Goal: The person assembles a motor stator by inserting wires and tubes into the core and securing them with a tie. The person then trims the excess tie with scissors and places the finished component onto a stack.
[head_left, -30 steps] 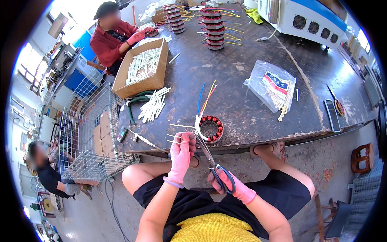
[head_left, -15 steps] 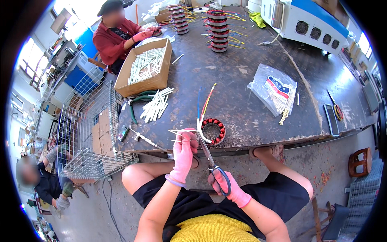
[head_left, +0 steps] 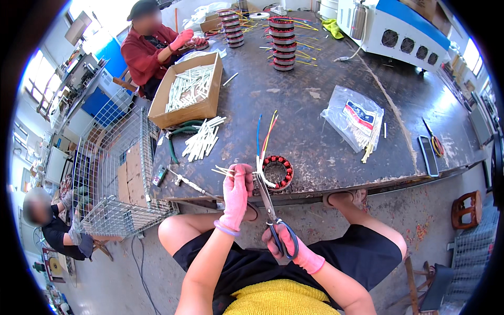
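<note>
My left hand (head_left: 237, 193), in a pink glove, pinches several thin cream-coloured strands (head_left: 222, 170) at the near table edge. Their ends poke out left of my fingers. In my right hand (head_left: 295, 249), also gloved in pink, are dark-handled scissors (head_left: 269, 206), my fingers in the loops. The blades point up between my left hand and a ring-shaped motor stator (head_left: 285, 182) with red windings, which lies on the table. Blue, red and yellow lead wires (head_left: 270, 127) rise away from its left side through white sleeving (head_left: 260, 164). Whether the blades touch a strand is unclear.
A cardboard box (head_left: 206, 105) of white tubes, loose tubes (head_left: 202, 140) and green-handled pliers (head_left: 174, 149) lie left. Right are a plastic bag (head_left: 341, 113), phone (head_left: 428, 156) and second scissors (head_left: 436, 143). Stator stacks (head_left: 283, 44) stand far back. A co-worker (head_left: 149, 58) sits far left.
The scissors have shifted slightly left and down, and their handles look wider apart. The strands in my left hand now lie bunched closer together. The far co-worker's hands have moved.
</note>
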{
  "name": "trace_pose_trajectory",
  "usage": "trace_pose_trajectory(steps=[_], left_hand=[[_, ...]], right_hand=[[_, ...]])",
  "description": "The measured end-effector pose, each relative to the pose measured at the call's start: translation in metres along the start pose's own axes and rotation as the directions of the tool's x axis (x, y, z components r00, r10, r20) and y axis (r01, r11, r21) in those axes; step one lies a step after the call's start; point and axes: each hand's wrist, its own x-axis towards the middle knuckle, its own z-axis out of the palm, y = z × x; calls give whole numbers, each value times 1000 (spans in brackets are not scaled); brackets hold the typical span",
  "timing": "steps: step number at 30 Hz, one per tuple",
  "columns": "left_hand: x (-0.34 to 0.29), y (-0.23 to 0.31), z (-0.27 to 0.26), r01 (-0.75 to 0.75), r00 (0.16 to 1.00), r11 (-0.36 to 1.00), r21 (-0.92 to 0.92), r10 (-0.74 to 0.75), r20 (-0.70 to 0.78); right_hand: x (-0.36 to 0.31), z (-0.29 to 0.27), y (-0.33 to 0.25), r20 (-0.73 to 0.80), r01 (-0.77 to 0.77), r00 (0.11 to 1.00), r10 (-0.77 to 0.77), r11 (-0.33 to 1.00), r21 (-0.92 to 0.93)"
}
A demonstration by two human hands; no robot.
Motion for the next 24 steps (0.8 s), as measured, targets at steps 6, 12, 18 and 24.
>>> trace_pose_trajectory(steps=[6, 12, 18, 24], left_hand=[[-3, -6, -3, 5, 1000, 998, -67, -5, 0], [-5, -7, -2, 21, 1000, 998, -58, -22, -15], [0, -9, -1, -13, 999, 993, -119, 7, -45], [-19, 27, -49, -25, 999, 999, -19, 25, -27]], right_hand=[[19, 13, -12, -71, 13, 997, -13, 1000, -10], [34, 22, -10, -160, 13, 987, -11, 1000, 8], [-3, 23, -32, -171, 139, 974, -150, 987, -76], [-84, -107, -148, -494, -35, 527, -691, 563, -825]])
